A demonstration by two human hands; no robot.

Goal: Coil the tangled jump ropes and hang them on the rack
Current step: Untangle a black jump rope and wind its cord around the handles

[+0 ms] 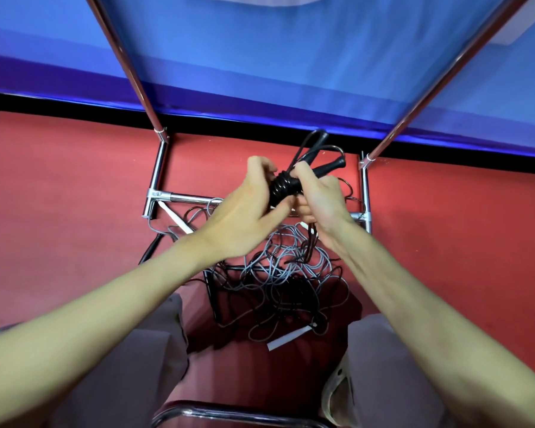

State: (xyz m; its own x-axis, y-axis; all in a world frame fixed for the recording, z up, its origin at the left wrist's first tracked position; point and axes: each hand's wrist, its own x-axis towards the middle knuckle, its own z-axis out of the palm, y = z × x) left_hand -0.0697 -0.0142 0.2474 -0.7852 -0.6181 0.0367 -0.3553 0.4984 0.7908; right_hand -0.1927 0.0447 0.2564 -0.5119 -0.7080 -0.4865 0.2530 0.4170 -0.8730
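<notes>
black coiled jump rope [286,184], tangled ropes [278,279] below

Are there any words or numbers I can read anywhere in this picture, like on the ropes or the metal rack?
None can be read.
Black coiled jump rope held by both hands: no writing shows.
White flat strip on the red floor: blank as far as can be seen.
Shiny metal rack joint: a small embossed mark, too blurred to read.

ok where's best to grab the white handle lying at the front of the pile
Grip the white handle across its middle, coming from above. It lies flat on the red floor at the near edge of the tangle, mostly clear of the cords.
</notes>
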